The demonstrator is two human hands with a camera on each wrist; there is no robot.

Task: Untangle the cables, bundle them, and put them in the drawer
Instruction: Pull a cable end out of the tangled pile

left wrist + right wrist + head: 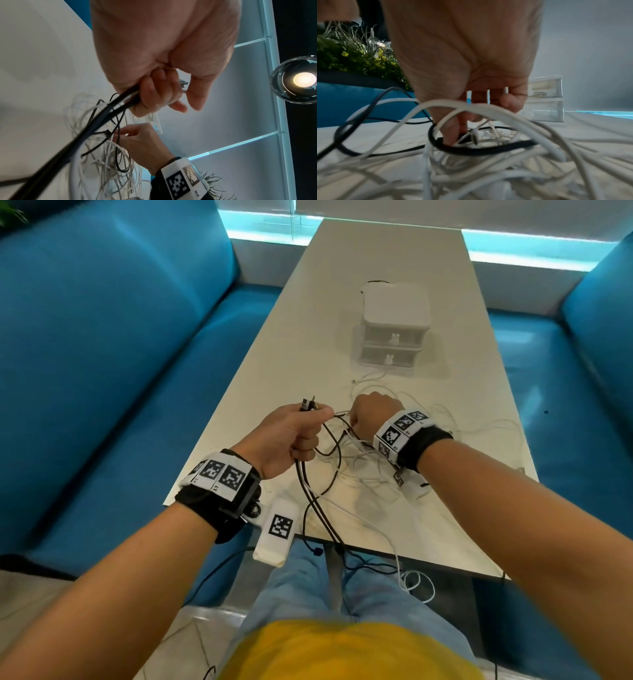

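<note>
So the left hand [291, 433] is closed in a fist around a few black cables [318, 508], with their plug ends [307, 405] sticking up out of the top of the grip next to the thumb. From the bottom of the fist those black cables hang down, run over the near edge of the table [394, 258] and dangle in front of the person's jeans. The left wrist cam shows the same thing up close: fingers [154, 94] curled tight round the dark cords, at least one white one in there too.

The right hand [371, 414] is down in the tangle of white cables [373, 470] on the table, just beside the left hand. Its fingers are bent downward and the thumb [450, 129] is pressed against a black cable loop [479, 150] in the right wrist view. It looks like a pinch on that cable, but that shot's pretty blurry so I'm not 100% on exactly which strand it has.

The rest of the white mess is spread over the table around and under the right wrist, some of it trailing off the near edge. The little white drawer unit [394, 326] sits further back on the table, well apart from the hands, both drawers closed.
</note>
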